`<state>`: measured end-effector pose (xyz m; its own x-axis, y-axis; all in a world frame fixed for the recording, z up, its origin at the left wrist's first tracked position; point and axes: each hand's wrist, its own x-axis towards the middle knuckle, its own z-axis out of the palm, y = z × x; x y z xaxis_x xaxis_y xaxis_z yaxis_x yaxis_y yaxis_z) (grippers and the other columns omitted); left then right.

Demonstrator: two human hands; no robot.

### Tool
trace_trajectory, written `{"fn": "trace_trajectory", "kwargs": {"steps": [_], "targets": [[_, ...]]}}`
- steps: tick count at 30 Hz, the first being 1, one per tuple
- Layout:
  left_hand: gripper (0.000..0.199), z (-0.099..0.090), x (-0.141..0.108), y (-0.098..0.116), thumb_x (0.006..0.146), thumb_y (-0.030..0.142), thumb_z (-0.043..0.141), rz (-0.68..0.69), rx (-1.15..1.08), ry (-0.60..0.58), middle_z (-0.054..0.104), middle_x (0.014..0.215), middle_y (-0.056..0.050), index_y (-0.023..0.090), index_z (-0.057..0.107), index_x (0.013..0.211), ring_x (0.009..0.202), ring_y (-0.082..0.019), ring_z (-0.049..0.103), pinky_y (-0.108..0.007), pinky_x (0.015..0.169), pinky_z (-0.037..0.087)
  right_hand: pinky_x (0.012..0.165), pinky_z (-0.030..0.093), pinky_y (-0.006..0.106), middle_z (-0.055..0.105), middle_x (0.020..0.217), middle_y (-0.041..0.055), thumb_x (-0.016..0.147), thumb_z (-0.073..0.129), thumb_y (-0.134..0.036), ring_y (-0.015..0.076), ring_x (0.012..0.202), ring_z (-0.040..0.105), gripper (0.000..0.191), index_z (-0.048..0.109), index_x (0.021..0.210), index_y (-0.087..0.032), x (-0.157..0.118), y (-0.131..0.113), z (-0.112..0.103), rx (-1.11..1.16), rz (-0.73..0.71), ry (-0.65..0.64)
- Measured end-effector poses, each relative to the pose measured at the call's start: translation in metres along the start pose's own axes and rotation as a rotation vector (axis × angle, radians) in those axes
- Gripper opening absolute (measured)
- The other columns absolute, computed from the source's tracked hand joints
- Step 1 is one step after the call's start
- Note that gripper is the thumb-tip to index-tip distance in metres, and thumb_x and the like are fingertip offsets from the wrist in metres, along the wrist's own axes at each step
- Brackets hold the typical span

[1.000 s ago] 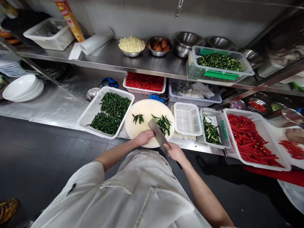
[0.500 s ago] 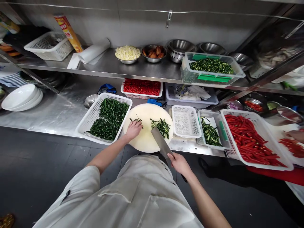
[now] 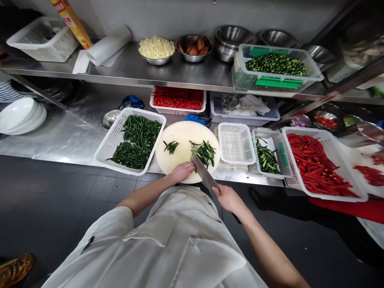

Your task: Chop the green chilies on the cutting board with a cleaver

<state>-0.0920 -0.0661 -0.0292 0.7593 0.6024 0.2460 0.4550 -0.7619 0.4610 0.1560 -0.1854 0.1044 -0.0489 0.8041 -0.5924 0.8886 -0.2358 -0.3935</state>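
Near the front of the round cutting board (image 3: 172, 160), my left hand (image 3: 183, 172) has its fingers closed; a bit of green chili pepper seems to show at the fingertips, mostly hidden. My right hand (image 3: 228, 198) grips the handle of a cleaver (image 3: 204, 172), whose blade tip reaches over the board beside my left fingers. Sliced green chili peppers (image 3: 205, 153) lie in a heap just right of the blade. A small bunch of whole green chili peppers (image 3: 171, 147) rests on the board's left side. More green chilies fill the white basket (image 3: 100, 154) on the left.
To the board's right stand a white basket (image 3: 237, 144), a clear tub of cut chilies (image 3: 267, 160) and a basket of red chilies (image 3: 318, 168). Red strips (image 3: 178, 98) sit behind. Above runs a steel shelf (image 3: 120, 74) with bowls and a tub. Stacked white bowls (image 3: 22, 114) stand far left.
My left hand has moved from the small bunch of chilies toward the front middle, beside the blade. The cleaver stays nearly in place over the board. The view has tilted down slightly.
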Motion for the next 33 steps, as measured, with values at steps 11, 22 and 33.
{"fn": "trace_trajectory", "kwargs": {"steps": [11,22,33], "targets": [[0.019,-0.048,0.005,-0.027,0.105,0.027,0.055,-0.314,0.222,0.165,0.067,0.111,-0.013,0.019,0.071,0.112,0.110,-0.029,0.061,-0.046,0.099,0.052,0.074,0.042,0.029,0.071,0.069,0.0048,0.109,0.036,-0.046,0.0233,0.074,0.070,0.045,0.065,0.084,-0.022,0.020,0.002,0.015,0.145,-0.142,0.134],[0.027,-0.034,-0.017,-0.026,0.106,0.017,0.046,-0.282,0.091,0.100,0.068,0.119,-0.009,0.021,0.070,0.118,0.113,-0.022,0.064,-0.036,0.103,0.056,0.074,0.041,0.029,0.078,0.086,0.0095,0.109,0.037,-0.045,0.0248,0.083,0.073,0.043,0.068,0.090,-0.021,0.008,0.026,0.014,0.047,-0.035,0.072],[0.025,-0.002,-0.006,0.003,0.108,0.023,0.047,-0.082,-0.095,0.013,0.070,0.119,-0.010,0.020,0.068,0.120,0.115,-0.022,0.065,-0.040,0.105,0.057,0.074,0.039,0.029,0.079,0.100,0.0142,0.110,0.042,-0.038,0.0259,0.093,0.073,0.038,0.073,0.103,-0.018,0.010,-0.003,0.005,-0.039,-0.010,0.002]]}}
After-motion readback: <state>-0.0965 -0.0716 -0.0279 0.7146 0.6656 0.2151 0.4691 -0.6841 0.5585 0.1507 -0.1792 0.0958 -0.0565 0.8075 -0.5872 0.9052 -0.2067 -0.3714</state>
